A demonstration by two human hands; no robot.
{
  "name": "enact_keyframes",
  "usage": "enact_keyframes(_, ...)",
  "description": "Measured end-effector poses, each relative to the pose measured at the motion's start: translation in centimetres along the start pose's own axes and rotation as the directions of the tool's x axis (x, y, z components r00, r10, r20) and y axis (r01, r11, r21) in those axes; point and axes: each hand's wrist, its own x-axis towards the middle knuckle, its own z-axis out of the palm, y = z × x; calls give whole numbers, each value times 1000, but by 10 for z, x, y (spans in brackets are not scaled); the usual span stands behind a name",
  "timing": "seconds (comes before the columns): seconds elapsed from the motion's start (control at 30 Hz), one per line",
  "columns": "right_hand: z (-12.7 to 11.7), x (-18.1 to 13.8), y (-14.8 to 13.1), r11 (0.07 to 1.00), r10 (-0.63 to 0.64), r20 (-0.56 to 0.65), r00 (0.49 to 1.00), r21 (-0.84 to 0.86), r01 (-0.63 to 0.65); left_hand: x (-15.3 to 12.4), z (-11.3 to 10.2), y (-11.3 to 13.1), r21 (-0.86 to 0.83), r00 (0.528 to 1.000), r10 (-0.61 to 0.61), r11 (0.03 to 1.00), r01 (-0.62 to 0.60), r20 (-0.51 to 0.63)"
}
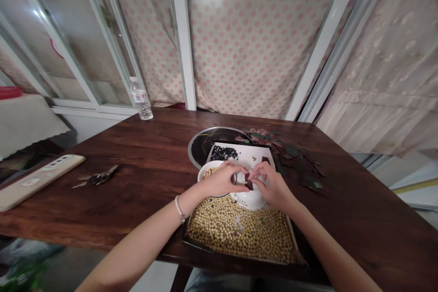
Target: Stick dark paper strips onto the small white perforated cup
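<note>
My left hand [219,180] and my right hand [270,183] meet over two small white bowls [251,199] that stand in a flat tray [239,228]. Both hands pinch a small dark flat piece [248,184] between their fingertips. One bowl [205,172] under my left hand holds some yellow beans. The near half of the tray is covered with yellow beans with a few coloured bits among them. A patch of small dark beads [224,153] lies on the tray's far white part. A bead bracelet [179,209] is on my left wrist.
The tray sits on a dark wooden table [137,178]. Behind it is a round dark plate [205,142] and a scatter of dark flat pieces [297,159]. Farther left lie scissors [99,177], a long beige board [37,180] and a water bottle [141,99].
</note>
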Motion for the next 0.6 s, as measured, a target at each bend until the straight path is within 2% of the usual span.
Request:
enact_keyframes(0.23, 3, -1, 1, 999, -41, 47, 998, -13, 42, -1, 2, -2, 16, 1000, 7, 1000, -7, -29)
enact_keyframes(0.43, 9, 2, 4, 998, -61, 102, 993, -14, 62, 0, 0, -1, 29, 999, 49, 998, -49, 0)
enact_keyframes(0.6, 6, 2, 2, 999, -23, 69, 997, -35, 26, 0, -1, -1, 8, 999, 41, 999, -41, -2)
